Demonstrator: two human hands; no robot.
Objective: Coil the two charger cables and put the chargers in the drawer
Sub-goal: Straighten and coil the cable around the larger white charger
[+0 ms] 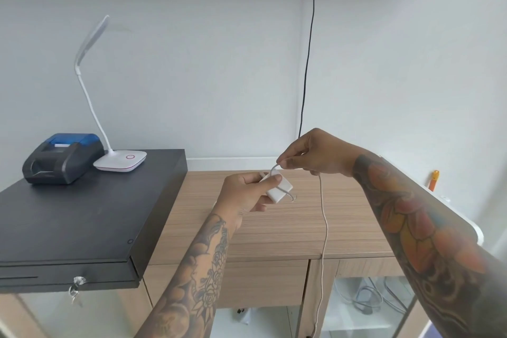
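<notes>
Coiling barely begun: left hand [244, 192] grips the charger [279, 190], right hand [312, 152] fingers [284, 163] pinch its cable [325, 222], mostly hanging below them.

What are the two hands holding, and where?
Left hand grips the white square charger block by its near end; right hand pinches its thin white cable near the block.

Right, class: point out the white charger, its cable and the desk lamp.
white charger [281, 191]: head view, flat top face.
cable [325, 228]: head view, hanging stretch below the right hand.
desk lamp [120, 161]: head view, white base.
</notes>
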